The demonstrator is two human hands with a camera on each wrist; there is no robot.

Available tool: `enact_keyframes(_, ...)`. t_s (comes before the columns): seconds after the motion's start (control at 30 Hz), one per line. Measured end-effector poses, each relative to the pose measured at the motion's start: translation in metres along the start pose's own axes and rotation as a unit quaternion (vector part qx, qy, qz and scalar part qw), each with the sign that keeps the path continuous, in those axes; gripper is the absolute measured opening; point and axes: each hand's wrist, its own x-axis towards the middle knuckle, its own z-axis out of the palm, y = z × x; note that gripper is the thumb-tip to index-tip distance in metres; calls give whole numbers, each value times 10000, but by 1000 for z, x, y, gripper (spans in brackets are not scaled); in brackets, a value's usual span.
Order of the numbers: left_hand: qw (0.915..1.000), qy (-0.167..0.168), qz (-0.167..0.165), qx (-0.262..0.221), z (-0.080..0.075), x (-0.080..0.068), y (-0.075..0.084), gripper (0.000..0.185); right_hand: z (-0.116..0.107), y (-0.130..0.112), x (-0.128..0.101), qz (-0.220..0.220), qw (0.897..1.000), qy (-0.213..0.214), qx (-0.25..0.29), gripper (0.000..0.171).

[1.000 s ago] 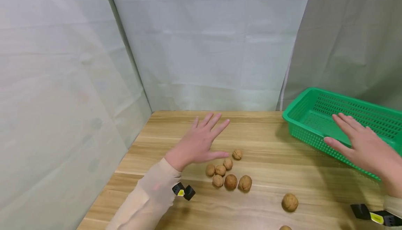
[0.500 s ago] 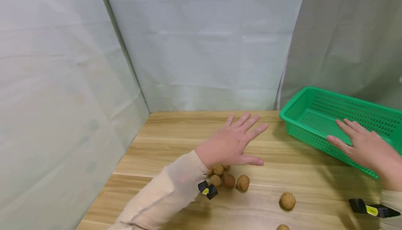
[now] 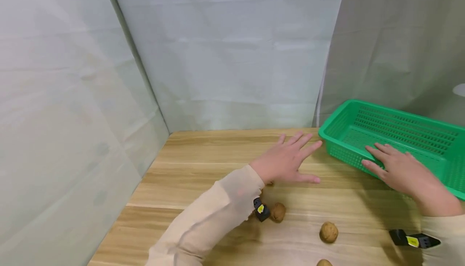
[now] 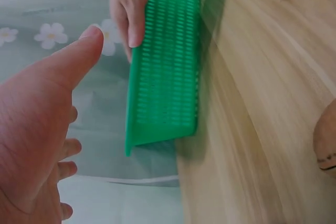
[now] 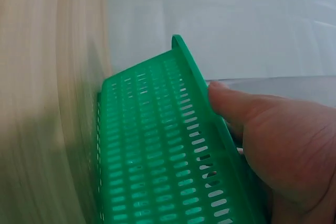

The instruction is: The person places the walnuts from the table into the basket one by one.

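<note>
My left hand hovers above the table, fingers spread and thumb out, holding nothing. In the left wrist view its thumb is stretched out, apart from the green plastic basket. My right hand is at the basket's near rim. Its fingers reach over the inside and its thumb is by the rim; the fingers look extended, and whether they touch the plastic is unclear. Below my left wrist lies a walnut; the sleeve hides others beside it.
Another walnut sits nearer the front of the wooden table, with one more cut off by the lower edge. Pale cloth hangs behind and to the left. The basket stands at the back right.
My left hand has moved right, away from the walnuts and toward the basket, its sleeve now covering several of them. My right hand has shifted slightly left and down to the basket's rim.
</note>
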Motion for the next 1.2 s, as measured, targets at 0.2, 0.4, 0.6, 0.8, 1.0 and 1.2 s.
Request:
enact_keyframes(0.2,9998,-148,-106,36,3,33,7,97,-4,-3,2,-230,9996,171,21,67)
enact_keyframes(0.4,9986,-377,-294,224,6,48,7,98,-6,-23,-1,-511,9984,241,-41,59)
enact_keyframes(0.6,9967,-640,-377,326,10,55,4,100,-9,-41,-7,-817,9962,299,-76,57)
enact_keyframes(0.8,9958,-740,-439,308,16,57,1,101,-10,-53,-11,-930,9948,404,-124,61)
enact_keyframes(1.0,9959,-728,-467,265,26,54,-6,99,-6,-65,-13,-1126,9922,521,-68,61)
enact_keyframes(1.2,9974,-546,-442,157,33,40,-16,96,1,-78,-12,-1201,9918,448,-2,60)
